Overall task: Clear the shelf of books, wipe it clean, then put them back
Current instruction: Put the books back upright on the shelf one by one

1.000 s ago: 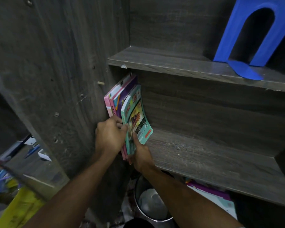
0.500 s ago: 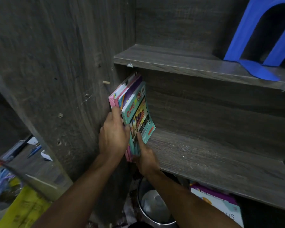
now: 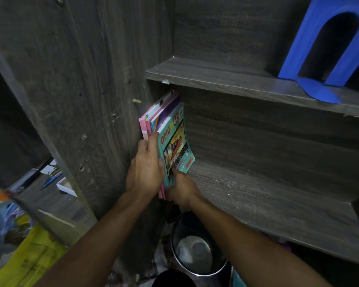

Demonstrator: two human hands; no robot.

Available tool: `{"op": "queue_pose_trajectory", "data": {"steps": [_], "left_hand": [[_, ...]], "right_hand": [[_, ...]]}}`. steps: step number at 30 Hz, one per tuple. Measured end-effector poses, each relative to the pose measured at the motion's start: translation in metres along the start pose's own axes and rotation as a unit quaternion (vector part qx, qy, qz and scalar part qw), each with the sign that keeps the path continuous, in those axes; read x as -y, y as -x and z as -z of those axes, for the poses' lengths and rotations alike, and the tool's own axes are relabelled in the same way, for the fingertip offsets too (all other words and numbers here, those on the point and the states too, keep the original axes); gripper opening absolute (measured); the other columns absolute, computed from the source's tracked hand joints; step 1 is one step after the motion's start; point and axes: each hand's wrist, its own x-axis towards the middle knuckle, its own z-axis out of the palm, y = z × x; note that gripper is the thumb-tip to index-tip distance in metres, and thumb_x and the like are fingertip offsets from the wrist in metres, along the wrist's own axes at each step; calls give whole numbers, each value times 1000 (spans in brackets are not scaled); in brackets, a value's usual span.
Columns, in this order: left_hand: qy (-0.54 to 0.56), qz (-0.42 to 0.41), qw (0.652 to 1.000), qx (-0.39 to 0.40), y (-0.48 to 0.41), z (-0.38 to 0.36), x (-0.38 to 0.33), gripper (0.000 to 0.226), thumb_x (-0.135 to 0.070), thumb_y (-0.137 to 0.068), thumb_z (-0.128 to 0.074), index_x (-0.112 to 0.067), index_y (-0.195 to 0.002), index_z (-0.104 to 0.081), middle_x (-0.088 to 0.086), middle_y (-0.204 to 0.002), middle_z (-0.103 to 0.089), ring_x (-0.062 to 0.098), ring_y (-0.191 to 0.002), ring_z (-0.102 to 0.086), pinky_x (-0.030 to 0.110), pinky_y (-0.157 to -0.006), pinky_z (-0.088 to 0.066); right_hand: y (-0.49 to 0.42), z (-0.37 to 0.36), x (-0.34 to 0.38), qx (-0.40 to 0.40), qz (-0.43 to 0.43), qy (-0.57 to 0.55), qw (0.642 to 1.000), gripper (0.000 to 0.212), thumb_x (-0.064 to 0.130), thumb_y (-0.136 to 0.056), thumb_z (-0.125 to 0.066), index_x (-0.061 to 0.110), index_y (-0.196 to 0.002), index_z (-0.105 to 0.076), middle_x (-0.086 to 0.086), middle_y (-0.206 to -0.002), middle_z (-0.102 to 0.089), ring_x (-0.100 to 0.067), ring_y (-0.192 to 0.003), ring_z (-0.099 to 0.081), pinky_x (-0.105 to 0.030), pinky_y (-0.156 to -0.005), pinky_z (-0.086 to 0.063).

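Lowest down, a round metal bin [image 3: 197,253] sits under the shelf [image 3: 267,201], between the two forearms. Above it the right hand [image 3: 181,188] grips the bottom corner of the books [image 3: 174,139], thumb pressed on the teal front cover. The left hand [image 3: 145,168] clasps the stack from the spine side, fingers reaching up the pink spines. The books stand upright at the shelf's left end, against the side panel [image 3: 91,100]. Farther up, a blue bookend [image 3: 323,48] stands on the upper shelf [image 3: 226,79]
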Motion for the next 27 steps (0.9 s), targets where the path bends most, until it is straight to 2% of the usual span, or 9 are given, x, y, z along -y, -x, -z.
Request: {"op": "queue_pose_trajectory", "data": {"steps": [3,6,10,13,17,20,22,25,27], "left_hand": [[-18,-26,999,9,10,1,1,69,-8,-89,-60,-15,-149,-26,11,-124,-46,27,-106,-57,44,-84,-55],[-37,-47,998,13,18,2,4,67,-7,-85,-64,-10,-145,-34,13,-124,-48,27,-112,-52,44,-89,-51],[-86,-62,994,33,27,5,3,55,-12,-84,-66,-6,-135,-45,15,-122,-51,30,-113,-50,42,-93,-48],[-143,-59,984,92,37,6,-2,49,-20,-85,-64,-8,-130,-50,14,-121,-53,31,-111,-51,43,-93,-47],[-189,-47,962,189,55,1,-17,50,-26,-85,-61,-11,-131,-49,13,-124,-53,33,-110,-53,44,-90,-50],[-205,-51,945,249,74,-6,-35,52,-28,-86,-59,-14,-134,-45,11,-126,-51,32,-115,-52,44,-92,-50],[-200,-67,941,266,90,-13,-46,50,-27,-86,-58,-14,-132,-46,10,-125,-51,33,-115,-53,42,-91,-50],[-185,-100,935,285,119,-28,-61,40,-26,-83,-59,-12,-120,-51,10,-120,-54,33,-111,-55,42,-87,-50],[-171,-112,931,304,136,-41,-69,41,-29,-82,-61,-14,-120,-52,8,-121,-54,32,-113,-54,41,-87,-49]], "right_hand": [[10,13,6,30,16,10,999,54,23,-82,-75,18,-130,-52,-5,-122,-61,-23,-107,-61,-40,-88,-57],[23,29,10,48,38,40,997,49,25,-81,-74,20,-127,-56,-4,-123,-61,-22,-110,-59,-36,-89,-53],[44,56,15,67,67,138,986,56,29,-86,-70,19,-138,-52,-7,-138,-53,-25,-125,-52,-35,-101,-46],[62,73,14,77,66,211,972,58,35,-89,-66,18,-142,-49,-8,-144,-51,-26,-129,-50,-34,-104,-45],[95,93,3,91,64,271,956,52,36,-91,-63,20,-139,-51,-7,-139,-55,-26,-126,-51,-36,-99,-46],[124,105,-13,96,46,293,950,55,38,-91,-62,23,-142,-48,-8,-143,-51,-27,-132,-46,-39,-105,-43],[143,110,-28,90,34,302,949,55,39,-90,-63,23,-141,-48,-8,-143,-51,-27,-132,-46,-40,-105,-43],[172,116,-53,75,15,308,948,52,38,-87,-65,22,-135,-53,-7,-139,-54,-30,-127,-50,-42,-103,-44],[192,118,-72,61,2,299,952,47,36,-84,-66,22,-128,-56,-7,-132,-57,-31,-121,-54,-40,-97,-46]]}}
